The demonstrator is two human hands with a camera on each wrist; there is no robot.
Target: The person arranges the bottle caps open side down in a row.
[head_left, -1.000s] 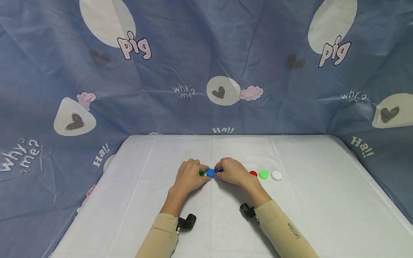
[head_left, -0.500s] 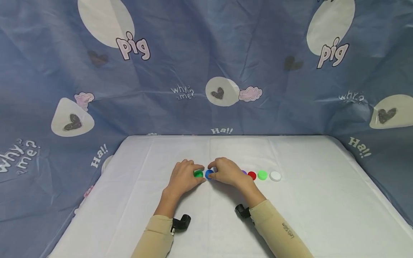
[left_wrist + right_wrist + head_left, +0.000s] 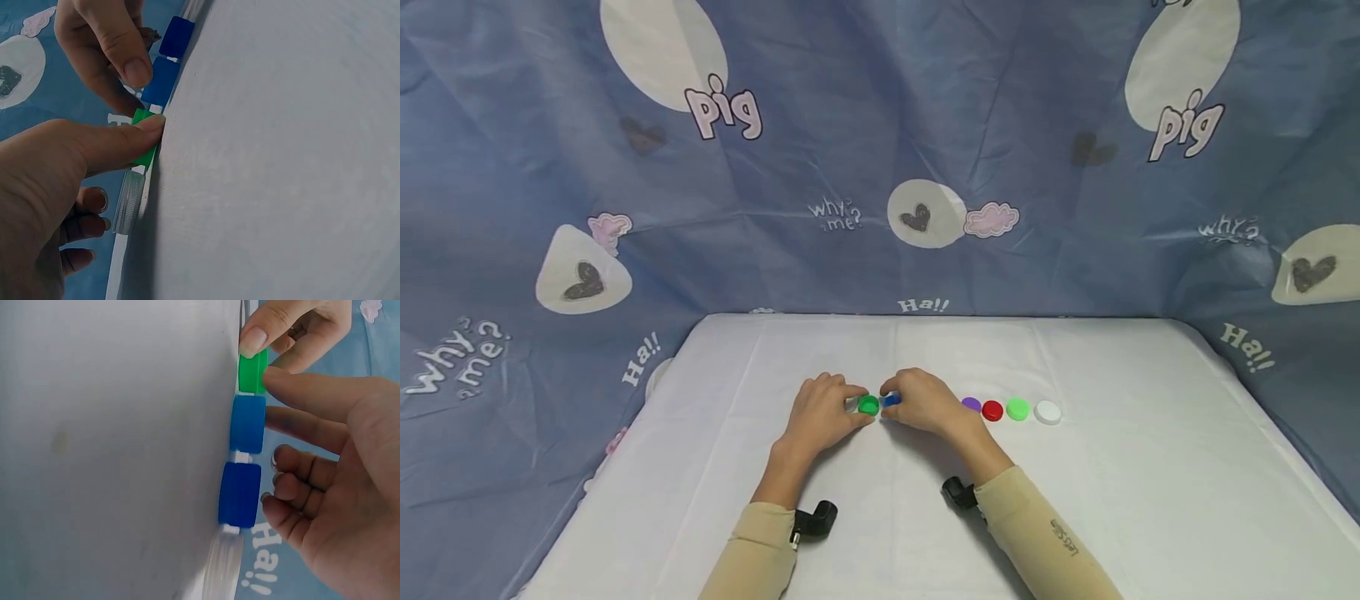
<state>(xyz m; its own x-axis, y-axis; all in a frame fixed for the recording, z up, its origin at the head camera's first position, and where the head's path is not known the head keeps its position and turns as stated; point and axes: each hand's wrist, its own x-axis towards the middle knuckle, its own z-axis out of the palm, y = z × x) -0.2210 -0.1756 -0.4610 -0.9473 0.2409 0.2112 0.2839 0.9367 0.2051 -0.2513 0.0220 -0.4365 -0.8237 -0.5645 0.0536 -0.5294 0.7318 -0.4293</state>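
Observation:
Bottle caps stand in a row on the white cloth. My left hand pinches a green cap between thumb and index finger; the left thumb also shows on that green cap in the right wrist view. My right hand hovers over the lighter blue cap, thumb and index finger spread around it without a visible grip. Next to it stands a darker blue cap, mostly hidden under the hand in the head view. A clear ridged cap sits on the green cap's other side.
Right of my right hand, the row continues with a purple cap, a red cap, a light green cap and a white cap. A blue printed curtain hangs behind the table.
My left hand has shifted left from the lighter blue cap to the green one. The right hand has moved left from the darker blue cap to the lighter one, uncovering the purple cap.

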